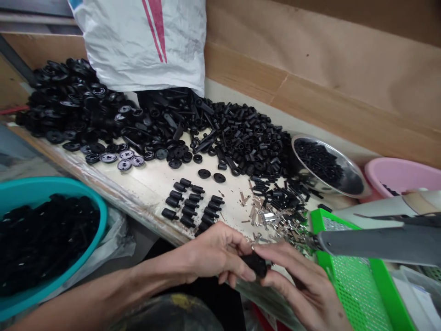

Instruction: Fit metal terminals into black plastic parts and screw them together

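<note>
My left hand [217, 253] and my right hand [296, 280] meet near the table's front edge, both pinched on one small black plastic cylinder part [257, 264] held between them. Just beyond my hands several matching black cylinder parts [193, 204] lie in rows on the table. To the right of those, a scatter of small silver metal pins [272, 220] lies mixed with black sleeves. My fingers hide much of the held part.
Heaps of black plastic discs [69, 110] and tubes [248, 138] cover the table's far side under a white sack [144, 41]. A steel bowl [351, 172], pink basin [403, 174], green perforated tray [358, 285], grey tool [379, 241] stand right; a teal basin [86, 197] left.
</note>
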Demonstrator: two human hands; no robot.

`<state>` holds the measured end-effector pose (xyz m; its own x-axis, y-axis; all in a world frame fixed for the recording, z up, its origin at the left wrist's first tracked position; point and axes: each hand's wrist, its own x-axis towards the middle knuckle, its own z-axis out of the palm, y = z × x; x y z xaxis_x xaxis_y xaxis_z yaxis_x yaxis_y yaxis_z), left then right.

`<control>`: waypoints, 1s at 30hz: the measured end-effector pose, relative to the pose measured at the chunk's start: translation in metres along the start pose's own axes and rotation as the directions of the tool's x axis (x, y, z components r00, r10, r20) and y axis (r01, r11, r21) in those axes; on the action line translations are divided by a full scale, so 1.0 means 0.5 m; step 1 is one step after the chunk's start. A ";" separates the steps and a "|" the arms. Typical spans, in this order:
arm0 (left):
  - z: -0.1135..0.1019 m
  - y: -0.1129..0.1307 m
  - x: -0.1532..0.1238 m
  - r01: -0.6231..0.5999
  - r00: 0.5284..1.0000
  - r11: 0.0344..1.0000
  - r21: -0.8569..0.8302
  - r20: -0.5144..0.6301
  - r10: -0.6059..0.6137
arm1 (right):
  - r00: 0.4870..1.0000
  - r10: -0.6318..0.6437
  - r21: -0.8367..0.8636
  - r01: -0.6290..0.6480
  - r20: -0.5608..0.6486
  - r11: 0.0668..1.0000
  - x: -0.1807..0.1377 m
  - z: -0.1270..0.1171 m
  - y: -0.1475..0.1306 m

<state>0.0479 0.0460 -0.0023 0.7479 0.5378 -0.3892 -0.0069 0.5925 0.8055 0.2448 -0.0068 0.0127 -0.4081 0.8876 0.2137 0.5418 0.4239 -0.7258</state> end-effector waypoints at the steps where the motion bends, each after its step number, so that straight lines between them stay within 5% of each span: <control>1: 0.000 0.000 0.000 -0.015 1.000 1.000 0.011 -0.027 0.015 | 1.000 0.020 -0.016 -0.020 -0.003 1.000 0.001 0.001 0.000; 7: -0.006 -0.005 -0.002 -0.070 0.994 0.992 -0.106 -0.087 0.061 | 0.993 0.077 -0.045 -0.081 -0.092 0.996 0.006 0.007 0.002; 20: -0.033 -0.009 0.000 0.072 0.965 0.951 -0.299 0.261 0.009 | 0.997 -0.016 0.021 0.017 -0.077 1.000 -0.004 0.002 0.004; 23: -0.011 -0.006 -0.006 -0.034 0.994 0.976 -0.215 0.091 0.055 | 0.984 0.059 -0.035 -0.066 -0.169 0.997 -0.008 0.006 -0.001; 26: 0.010 0.001 -0.009 -0.191 0.970 0.982 -0.016 -0.157 0.186 | 0.949 0.172 -0.028 -0.186 -0.263 0.982 -0.010 0.017 -0.005; 30: 0.018 0.003 -0.008 -0.207 0.955 0.978 0.037 -0.210 0.210 | 0.917 0.278 0.096 -0.262 -0.285 0.960 -0.010 0.029 -0.001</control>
<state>0.0511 0.0391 0.0044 0.5733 0.7639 -0.2963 -0.1366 0.4457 0.8847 0.2359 -0.0141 0.0024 -0.0143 0.9836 0.1801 0.5564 0.1575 -0.8158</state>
